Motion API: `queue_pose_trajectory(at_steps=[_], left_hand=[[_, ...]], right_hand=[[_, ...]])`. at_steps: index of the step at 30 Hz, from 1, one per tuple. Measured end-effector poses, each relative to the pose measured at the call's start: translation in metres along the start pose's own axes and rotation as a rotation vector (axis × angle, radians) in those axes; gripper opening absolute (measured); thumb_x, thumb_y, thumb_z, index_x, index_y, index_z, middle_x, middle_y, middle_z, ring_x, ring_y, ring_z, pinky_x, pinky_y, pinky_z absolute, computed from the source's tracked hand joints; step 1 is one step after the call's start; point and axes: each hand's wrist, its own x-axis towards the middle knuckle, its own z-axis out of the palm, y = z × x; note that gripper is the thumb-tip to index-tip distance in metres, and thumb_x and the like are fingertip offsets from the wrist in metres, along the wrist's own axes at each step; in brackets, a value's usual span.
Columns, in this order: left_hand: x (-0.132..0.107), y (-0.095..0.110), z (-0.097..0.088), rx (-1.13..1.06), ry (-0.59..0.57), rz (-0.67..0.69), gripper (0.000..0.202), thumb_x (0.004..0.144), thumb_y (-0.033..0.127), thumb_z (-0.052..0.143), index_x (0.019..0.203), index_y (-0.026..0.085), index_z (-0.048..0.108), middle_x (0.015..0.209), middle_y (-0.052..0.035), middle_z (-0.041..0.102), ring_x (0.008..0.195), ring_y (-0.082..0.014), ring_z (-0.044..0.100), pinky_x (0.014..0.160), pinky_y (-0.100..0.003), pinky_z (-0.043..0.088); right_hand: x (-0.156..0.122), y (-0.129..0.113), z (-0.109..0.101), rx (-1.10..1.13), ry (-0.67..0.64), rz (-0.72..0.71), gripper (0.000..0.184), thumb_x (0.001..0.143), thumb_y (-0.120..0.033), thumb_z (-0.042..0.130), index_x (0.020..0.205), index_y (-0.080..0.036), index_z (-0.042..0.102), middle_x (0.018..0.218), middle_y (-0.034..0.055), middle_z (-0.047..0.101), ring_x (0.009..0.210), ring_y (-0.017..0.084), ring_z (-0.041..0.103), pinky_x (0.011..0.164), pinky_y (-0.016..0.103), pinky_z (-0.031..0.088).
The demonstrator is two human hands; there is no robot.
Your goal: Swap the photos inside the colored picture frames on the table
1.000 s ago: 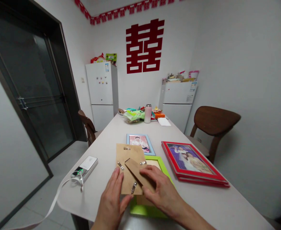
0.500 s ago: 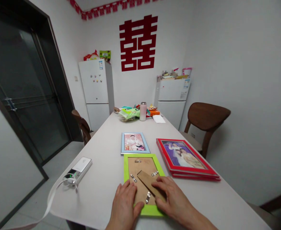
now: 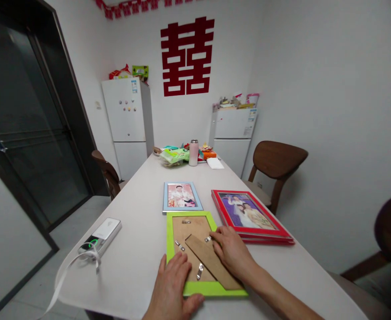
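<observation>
A green photo frame (image 3: 170, 235) lies face down on the table, its brown backboard (image 3: 192, 224) showing. Several small metal clips (image 3: 200, 271) sit around the board, and a brown stand leg (image 3: 212, 262) lies slantwise across it. My left hand (image 3: 172, 284) rests flat on the frame's lower left corner, fingers stretched and thumb apart on the bottom edge. With its fingers curled, my right hand (image 3: 232, 251) reaches over the right side, fingertips on the right metal clip (image 3: 208, 238). The fingers partly hide that clip.
Beyond lies a blue photo frame (image 3: 166, 198); at right are stacked red photo frames (image 3: 275, 233). A power bank (image 3: 104, 233) with a white strap (image 3: 62, 278) lies left. A pink bottle (image 3: 193, 153) and green packages (image 3: 175, 155) stand at the far end. Chairs (image 3: 278, 158) flank the table.
My right hand has moved from the stand leg up to the right metal clip, uncovering the leg's lower end. My left hand stays on the frame's corner. The view has shifted slightly right.
</observation>
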Motion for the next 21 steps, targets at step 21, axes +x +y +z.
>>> queue_pose_trajectory(at_steps=[21], left_hand=[[0.003, 0.009, -0.006, -0.055, 0.017, -0.089, 0.032, 0.059, 0.032, 0.064, 0.087, 0.018, 0.054, 0.118, -0.0111, 0.051, 0.111, -0.0261, 0.043, 0.095, -0.051, 0.027]], right_hand=[[-0.020, -0.014, -0.013, 0.079, -0.043, -0.199, 0.027, 0.073, -0.016, 0.041, 0.093, -0.020, 0.058, 0.099, 0.0079, 0.049, 0.094, 0.020, 0.041, 0.082, 0.036, 0.033]])
